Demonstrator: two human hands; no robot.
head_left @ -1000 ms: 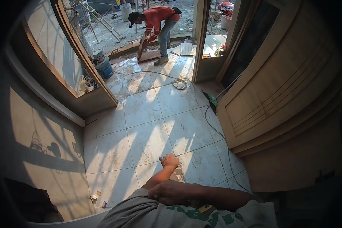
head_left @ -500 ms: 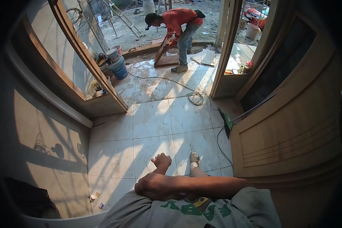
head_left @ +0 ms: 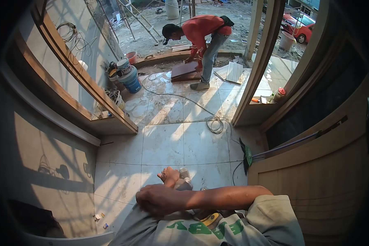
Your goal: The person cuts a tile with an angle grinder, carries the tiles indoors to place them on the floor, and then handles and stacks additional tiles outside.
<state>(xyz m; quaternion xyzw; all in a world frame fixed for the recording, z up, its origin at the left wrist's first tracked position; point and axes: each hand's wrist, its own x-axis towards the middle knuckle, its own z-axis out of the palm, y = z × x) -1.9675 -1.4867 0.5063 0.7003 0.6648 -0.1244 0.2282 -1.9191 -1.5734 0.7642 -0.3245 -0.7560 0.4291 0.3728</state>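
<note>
My right arm reaches across the front of my grey shirt point(head_left: 180, 233). My right hand point(head_left: 158, 199) is closed around my left arm near the sleeve, and its fingertips are hidden. Just beyond it, my left hand point(head_left: 168, 175) sticks out over the tiled floor with its fingers curled in; nothing shows in it. A yellow-and-dark item point(head_left: 211, 220) lies against my shirt below the right forearm. One of my feet point(head_left: 185, 174) shows past the left hand.
Outside the doorway a co-worker point(head_left: 205, 33) in red bends over brown panels point(head_left: 186, 70). A blue bucket point(head_left: 131, 80) stands to the left. A cable coil point(head_left: 215, 125) lies at the threshold. A green broom point(head_left: 247, 156) leans by the wooden door point(head_left: 307, 176) on the right.
My view has shifted forward and slightly left, and my forward foot has changed. My right hand stays at my left arm. The co-worker's raised panel has come down nearly flat.
</note>
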